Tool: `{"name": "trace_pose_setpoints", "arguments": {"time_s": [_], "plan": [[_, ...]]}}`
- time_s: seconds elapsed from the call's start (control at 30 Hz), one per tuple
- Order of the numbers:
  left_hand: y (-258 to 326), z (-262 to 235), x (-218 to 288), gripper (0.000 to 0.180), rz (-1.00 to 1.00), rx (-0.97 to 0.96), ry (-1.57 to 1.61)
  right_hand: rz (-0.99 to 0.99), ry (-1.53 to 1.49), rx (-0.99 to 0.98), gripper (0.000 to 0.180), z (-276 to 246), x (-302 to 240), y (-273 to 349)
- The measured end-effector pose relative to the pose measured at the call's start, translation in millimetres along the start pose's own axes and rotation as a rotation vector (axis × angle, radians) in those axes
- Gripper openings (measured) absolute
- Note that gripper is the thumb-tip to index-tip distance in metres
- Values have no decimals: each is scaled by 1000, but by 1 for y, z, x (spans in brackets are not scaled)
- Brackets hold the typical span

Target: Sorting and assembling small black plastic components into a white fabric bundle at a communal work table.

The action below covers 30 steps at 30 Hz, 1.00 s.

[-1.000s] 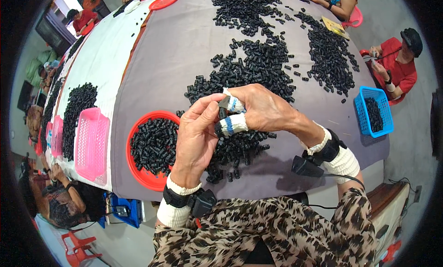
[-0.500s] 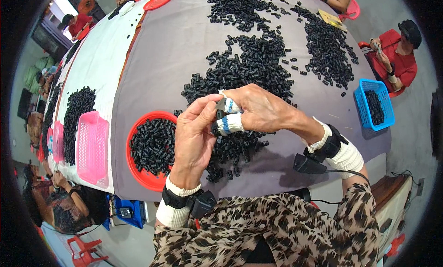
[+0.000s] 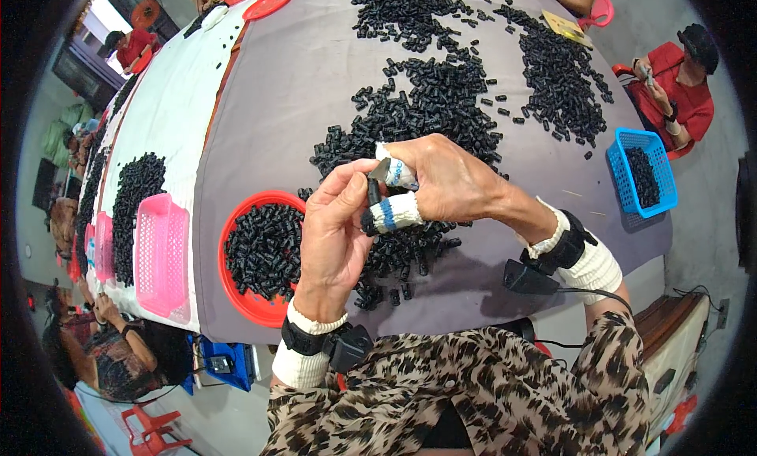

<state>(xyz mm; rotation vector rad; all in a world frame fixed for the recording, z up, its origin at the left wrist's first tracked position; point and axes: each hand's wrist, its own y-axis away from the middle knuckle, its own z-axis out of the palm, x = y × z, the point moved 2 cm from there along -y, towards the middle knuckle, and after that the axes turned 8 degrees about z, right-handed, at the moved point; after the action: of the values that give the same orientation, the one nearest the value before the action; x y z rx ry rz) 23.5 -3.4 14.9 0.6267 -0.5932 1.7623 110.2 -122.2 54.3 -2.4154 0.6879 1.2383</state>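
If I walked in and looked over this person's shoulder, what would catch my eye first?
Probably the two hands meeting in the middle: the left hand and the right hand, its fingers wrapped in white tape, pinch one small black tube between them. Right behind them, heaps of black pieces spread across the grey table. To the left of the hands sits a round red tray filled with more of the same pieces.

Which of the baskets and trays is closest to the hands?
The round red tray full of small black pieces, just beside the left hand. The pink basket sits farther left, and the blue basket lies far off to the right.
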Motion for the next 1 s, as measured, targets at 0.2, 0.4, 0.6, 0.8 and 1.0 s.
{"name": "trace_pose_setpoints", "arguments": {"time_s": [0.2, 0.4, 0.6, 0.8, 1.0], "plan": [[-1, 0, -1, 19, 12, -6, -51, 29, 17, -41, 33, -1, -2, 0], [-2, -2, -2, 19, 8, -16, -56, 4, 70, -54, 33, 0, 4, -2], [-2, -4, -1, 22, 17, -36, -38, -10, 51, -59, 30, 4, 8, -3], [-1, -3, -1, 20, 28, 9, -83, -37, 50, -35, 27, 6, 4, -1], [-3, -3, -4, 22, -6, 46, 13, -62, -31, 84, 25, 7, 5, 1]]}}
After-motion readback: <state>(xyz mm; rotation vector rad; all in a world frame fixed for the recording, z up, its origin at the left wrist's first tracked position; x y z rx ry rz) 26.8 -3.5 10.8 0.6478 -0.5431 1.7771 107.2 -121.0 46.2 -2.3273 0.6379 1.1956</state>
